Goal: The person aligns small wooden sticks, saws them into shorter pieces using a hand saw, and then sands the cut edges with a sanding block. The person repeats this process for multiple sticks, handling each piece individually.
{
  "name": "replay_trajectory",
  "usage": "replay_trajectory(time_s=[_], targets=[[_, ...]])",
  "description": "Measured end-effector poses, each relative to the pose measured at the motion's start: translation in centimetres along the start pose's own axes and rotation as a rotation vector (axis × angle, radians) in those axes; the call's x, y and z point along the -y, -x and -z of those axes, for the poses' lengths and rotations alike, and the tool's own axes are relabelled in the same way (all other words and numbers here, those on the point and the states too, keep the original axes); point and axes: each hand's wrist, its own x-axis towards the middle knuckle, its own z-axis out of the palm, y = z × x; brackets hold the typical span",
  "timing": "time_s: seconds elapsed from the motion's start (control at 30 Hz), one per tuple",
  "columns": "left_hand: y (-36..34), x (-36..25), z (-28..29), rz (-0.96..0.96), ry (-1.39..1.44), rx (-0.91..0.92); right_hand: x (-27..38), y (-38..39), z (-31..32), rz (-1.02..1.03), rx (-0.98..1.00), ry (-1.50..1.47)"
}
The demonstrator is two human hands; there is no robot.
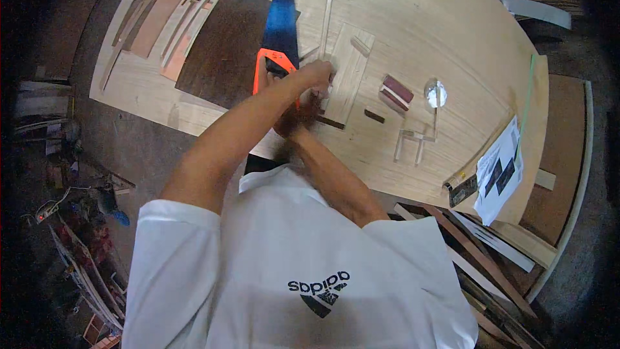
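Observation:
My left arm crosses over my right forearm. My left hand [318, 79] is curled at the near left end of a pale wooden board [349, 71] and its strips; whatever its fingers pinch is hidden. Beneath it, my right hand [302, 114] is dark and partly covered, so its fingers do not show clearly. Just left of both hands is a handsaw [281, 22] with a blue-black blade pointing away and an orange handle, over a dark brown panel [219, 45]. My left forearm covers part of the handle.
Right of the hands lie a dark red block [396, 92], a small dark wood piece [374, 116], a shiny round object [435, 93] and thin joined sticks [416, 137]. Printed sheets [498, 174] and a black phone-like object [462, 190] rest at the right edge. Wood strips [161, 26] fill the far left.

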Motion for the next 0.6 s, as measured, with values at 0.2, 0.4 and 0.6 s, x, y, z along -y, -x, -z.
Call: replay_trajectory(time_s=[0.2, 0.4, 0.6], targets=[[0.1, -1.0, 0.5, 0.036, -0.005, 0.092, 0.8, 5.1, 1.5, 0.335, 0.082, 0.498], [0.4, -0.5, -0.4, -0.014, -0.128, -0.04, 6.8, 9.2, 11.5, 0.376, 0.213, 0.266], [0.9, -0.8, -0.3, -0.068, -0.048, -0.078, 9.9, 16.6, 20.0, 0.276, 0.252, 0.182]])
